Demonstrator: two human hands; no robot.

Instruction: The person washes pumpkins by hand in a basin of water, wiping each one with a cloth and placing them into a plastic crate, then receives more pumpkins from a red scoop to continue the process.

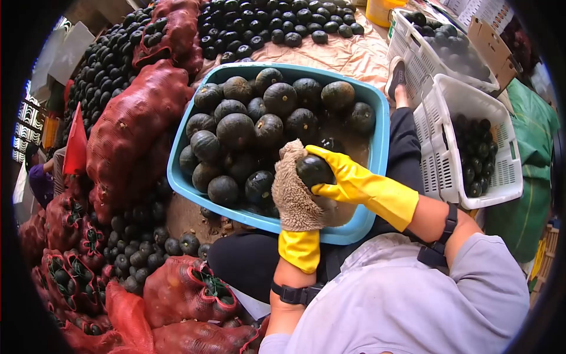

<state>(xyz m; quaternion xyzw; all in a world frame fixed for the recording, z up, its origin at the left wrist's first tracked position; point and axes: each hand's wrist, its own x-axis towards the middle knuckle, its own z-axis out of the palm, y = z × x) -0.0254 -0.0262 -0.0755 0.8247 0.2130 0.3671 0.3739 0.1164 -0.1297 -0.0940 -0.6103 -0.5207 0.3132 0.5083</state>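
A dark green kabocha squash (313, 171) is held between my two hands over the front of a blue tub (381, 153). My right hand (351, 180), in a yellow rubber glove, grips it from the right with thumb and fingers apart around it. My left hand (298, 192) wears a tan fluffy wash mitt over a yellow glove and cups the squash's left side; its fingers are hidden inside the mitt. Many wet squashes (236, 131) fill the tub's left and back, with brownish water (348, 212) at the right.
Red mesh sacks (132, 130) of squash crowd the left, with loose squashes (138, 251) on the floor. More squashes (283, 23) cover a sheet at the back. White crates (439, 138) stand right of my leg, holding small dark squashes. A yellow bucket (380, 12) is behind.
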